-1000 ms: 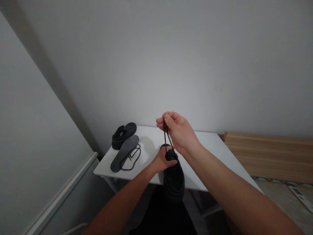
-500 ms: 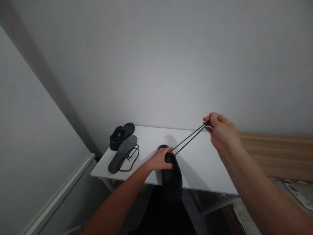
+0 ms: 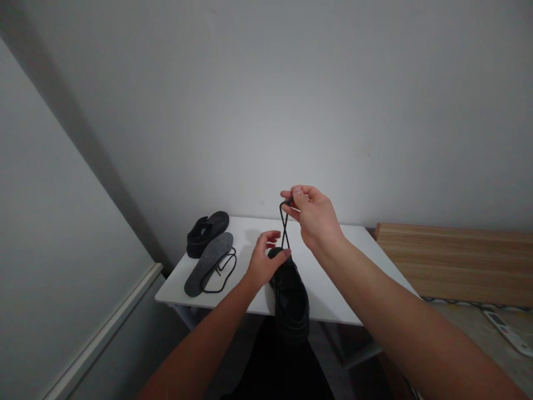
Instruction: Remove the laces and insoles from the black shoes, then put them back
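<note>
A black shoe [image 3: 291, 303] lies with its toe on the white table and its heel over the front edge, above my dark trousers. From its front part a black shoelace [image 3: 285, 225] rises in two strands that cross. My right hand [image 3: 316, 214] pinches the upper end of the shoelace above the shoe. At the shoe's left side is my left hand [image 3: 266, 258], its fingers apart and its thumb at the upper near the lace; it grips nothing that I can see. Part of the shoe's toe is hidden behind this hand.
On the table's left lie a second black shoe [image 3: 207, 233], a grey insole [image 3: 210, 264] and a loose black lace [image 3: 227, 283]. The white table [image 3: 328, 300] stands against a wall. To the right are a wooden board [image 3: 449, 264] and a white remote-like device [image 3: 508, 333].
My right hand has moved left with the shoelace, which is now slacker and nearly upright. My left hand has loosened from the shoe, its fingers lifting up and away.
</note>
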`<state>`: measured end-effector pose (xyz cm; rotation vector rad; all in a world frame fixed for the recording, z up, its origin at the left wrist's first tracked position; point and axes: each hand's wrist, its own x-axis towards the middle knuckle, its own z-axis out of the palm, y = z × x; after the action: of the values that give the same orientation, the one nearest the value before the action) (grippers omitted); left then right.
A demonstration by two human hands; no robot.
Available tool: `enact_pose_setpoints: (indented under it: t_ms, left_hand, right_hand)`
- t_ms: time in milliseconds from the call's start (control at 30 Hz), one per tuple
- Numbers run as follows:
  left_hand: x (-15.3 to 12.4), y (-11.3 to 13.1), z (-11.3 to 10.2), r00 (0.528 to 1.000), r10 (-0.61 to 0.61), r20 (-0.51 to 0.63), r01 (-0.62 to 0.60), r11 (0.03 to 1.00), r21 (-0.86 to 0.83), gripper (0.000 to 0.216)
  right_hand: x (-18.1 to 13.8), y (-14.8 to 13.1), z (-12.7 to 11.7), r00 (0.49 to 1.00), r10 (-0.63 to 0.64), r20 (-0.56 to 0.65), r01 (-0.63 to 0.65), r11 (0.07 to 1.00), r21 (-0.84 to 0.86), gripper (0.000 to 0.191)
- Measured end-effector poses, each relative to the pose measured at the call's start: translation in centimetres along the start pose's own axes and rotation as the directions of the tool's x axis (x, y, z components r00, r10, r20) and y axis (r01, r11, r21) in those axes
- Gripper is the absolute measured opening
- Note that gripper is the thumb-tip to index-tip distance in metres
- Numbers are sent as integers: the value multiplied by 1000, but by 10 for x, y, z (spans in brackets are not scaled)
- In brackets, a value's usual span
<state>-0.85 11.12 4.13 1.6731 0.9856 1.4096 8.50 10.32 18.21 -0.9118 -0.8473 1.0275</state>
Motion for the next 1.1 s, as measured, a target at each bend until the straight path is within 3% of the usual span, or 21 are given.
enact_pose_setpoints:
  t_ms: [100, 233, 367, 467, 533, 633, 733, 867, 1100]
  left_hand:
    - [12, 31, 5, 992, 66, -111, -74, 995, -67, 21]
    - [24, 53, 7, 986, 60, -153, -86, 982, -167, 18]
    - [24, 44, -7, 992, -87, -89, 43, 909, -414, 27]
    - [19, 25, -28, 991, -136, -13, 115, 879, -463, 38]
    - [11, 10, -44, 987, -155, 51, 163, 905, -394, 36]
    - [-5, -10, -62, 955, -215, 203, 248, 957, -154, 27]
    - [-22, -25, -68, 914, -237, 328, 223, 972, 81, 21]
    - [-36, -35, -60, 902, -234, 363, 148, 957, 250, 17]
    - [-41, -41, -50, 937, -226, 267, 183, 967, 175, 8]
  right_hand:
    - [-5, -1, -4, 998, 15, 58, -13, 999, -31, 9]
    - [-8, 2, -10, 992, -12, 130, 19, 998, -53, 7]
    - [9, 14, -41, 989, -87, 121, 108, 977, -186, 15]
    - [27, 30, -81, 992, -89, 87, 111, 950, -293, 22]
    - [35, 43, -111, 995, -69, 77, 93, 923, -373, 24]
    - [38, 63, -150, 993, -16, 118, 74, 857, -510, 25]
    - [29, 81, -172, 975, 59, 216, 93, 772, -629, 19]
    - [9, 102, -174, 931, 134, 340, 163, 679, -716, 11]
    - [-10, 127, -167, 869, 173, 464, 291, 580, -761, 18]
